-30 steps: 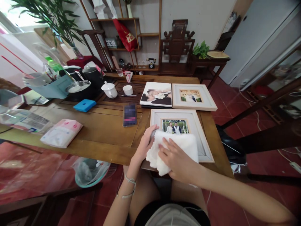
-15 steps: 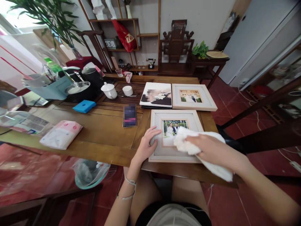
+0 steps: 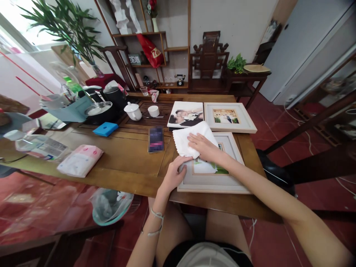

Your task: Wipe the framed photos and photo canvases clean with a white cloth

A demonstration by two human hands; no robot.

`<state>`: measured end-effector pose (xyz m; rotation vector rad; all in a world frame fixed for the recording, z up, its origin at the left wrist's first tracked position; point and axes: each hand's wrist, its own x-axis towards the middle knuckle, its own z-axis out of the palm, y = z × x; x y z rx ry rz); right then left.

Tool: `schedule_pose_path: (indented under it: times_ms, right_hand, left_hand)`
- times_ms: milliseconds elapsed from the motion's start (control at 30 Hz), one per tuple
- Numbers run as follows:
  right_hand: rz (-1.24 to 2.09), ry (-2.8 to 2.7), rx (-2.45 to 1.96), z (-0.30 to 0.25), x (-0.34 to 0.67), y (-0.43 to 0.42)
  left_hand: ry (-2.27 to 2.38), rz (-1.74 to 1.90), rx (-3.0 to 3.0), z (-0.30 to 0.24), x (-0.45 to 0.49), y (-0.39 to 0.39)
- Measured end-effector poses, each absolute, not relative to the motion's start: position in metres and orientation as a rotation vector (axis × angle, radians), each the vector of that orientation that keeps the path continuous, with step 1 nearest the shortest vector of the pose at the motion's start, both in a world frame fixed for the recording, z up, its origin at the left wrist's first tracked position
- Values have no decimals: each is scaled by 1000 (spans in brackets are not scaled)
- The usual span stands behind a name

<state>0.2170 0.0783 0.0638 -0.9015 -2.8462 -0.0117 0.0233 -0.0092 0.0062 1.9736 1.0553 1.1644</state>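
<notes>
A pale picture frame [image 3: 214, 186] with a photo in it lies near the front edge of the wooden table. My left hand [image 3: 175, 173] grips its left side, thumb bent and fingers along the upper left, touching the cloth's lower edge. Beneath my right hand [image 3: 204, 148] is a white cloth [image 3: 185, 137], spread over the frame's upper left part and overhanging its far left corner. The fingers lie nearly flat on the cloth, pressing it down. Cloth and forearm hide much of the photo.
Behind are a photo album [image 3: 185, 111] and a second picture frame [image 3: 244, 122]. To the left lie a phone [image 3: 156, 139], a blue box [image 3: 105, 128], a tissue pack [image 3: 80, 161] and a plastic bottle [image 3: 41, 146]. A lidded white cup [image 3: 132, 111] stands farther back.
My right hand has carried the white cloth from the frame's lower right to its upper left, where it now lies spread out. The left hand stays on the frame's left side.
</notes>
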Motion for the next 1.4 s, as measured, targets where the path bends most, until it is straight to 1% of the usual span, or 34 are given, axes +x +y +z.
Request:
schedule_pose_path:
  times_ms: [100, 233, 400, 500, 567, 700, 733, 800, 900, 1033, 1100, 1167, 1267, 1400]
  right_hand:
    - [5, -2864, -945, 64, 223, 72]
    - [-13, -2848, -1217, 72, 262, 64]
    - [-252, -2709, -1561, 78, 298, 60]
    - [-278, -2749, -1624, 84, 293, 45]
    - [-161, -2841, -1583, 91, 282, 25]
    - [284, -3001, -1334, 111, 267, -27]
    - [346, -3016, -1276, 114, 266, -36]
    - [332, -3006, -1252, 117, 268, -44]
    - [87, -2948, -1399, 110, 277, -27]
    - [-308, -2744, -1616, 92, 290, 28]
    - [-384, -2592, -1614, 82, 296, 54]
    - [-275, -2515, -1528, 71, 304, 72]
    - [7, -2448, -1422, 53, 322, 85]
    - [57, -2348, -1463, 39, 346, 77]
  left_hand:
    - [1044, 1176, 1974, 5, 23, -9]
    - [1011, 1177, 1986, 5, 22, -8]
    - [1018, 1192, 1990, 5, 22, -8]
    - [1030, 1182, 1991, 5, 23, -8]
    - [1041, 1174, 1991, 5, 23, -8]
    - [1046, 1164, 2000, 7, 23, -9]
    - [1046, 1163, 2002, 8, 23, -9]
    - [1044, 1164, 2004, 8, 23, -9]
    - [1040, 1174, 1997, 7, 23, -9]
    - [1042, 1175, 1994, 6, 23, -8]
    - [1051, 1174, 1994, 7, 23, -8]
    - [1058, 1172, 1989, 8, 23, -9]
    - [1060, 1171, 1978, 8, 23, -9]
    - [1058, 1164, 1980, 7, 23, -8]
